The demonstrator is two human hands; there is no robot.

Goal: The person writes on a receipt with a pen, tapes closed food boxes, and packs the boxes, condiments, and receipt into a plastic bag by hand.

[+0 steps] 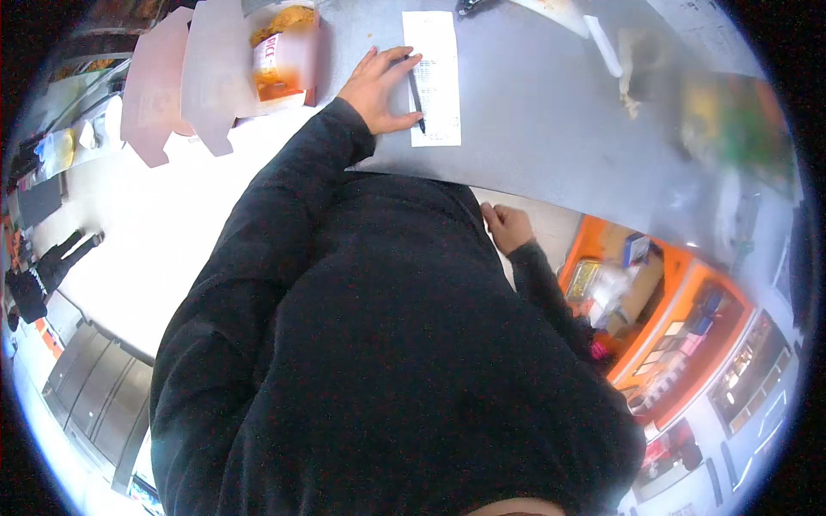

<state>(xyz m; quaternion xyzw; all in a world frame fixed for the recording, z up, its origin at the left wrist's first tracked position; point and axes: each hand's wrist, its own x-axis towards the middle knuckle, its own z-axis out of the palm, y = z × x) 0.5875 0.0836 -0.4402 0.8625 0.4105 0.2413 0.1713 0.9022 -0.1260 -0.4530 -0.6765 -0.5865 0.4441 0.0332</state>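
My left hand (pixel 383 90) lies palm down on the metal counter with its fingers and thumb spread. Its fingertips and thumb reach the left edge of a long white printed receipt (pixel 443 82). A black pen (pixel 416 95) rests along that receipt, between my index finger and thumb, both of which seem to touch it. My right hand (pixel 509 226) hangs below the counter edge beside my body, fingers curled in, with nothing visible in it. Left of my left hand stands an open takeaway box (pixel 311 64) holding fried food (pixel 292 19) and a white-and-red wrapped pack (pixel 274 53).
The metal counter (pixel 533 129) runs across the front. Open carton flaps (pixel 211 82) stand at the left. A white utensil (pixel 602 45) lies at the far right. Below are orange shelves (pixel 680 318) with packets. A person (pixel 47 271) in dark clothes is on the far left.
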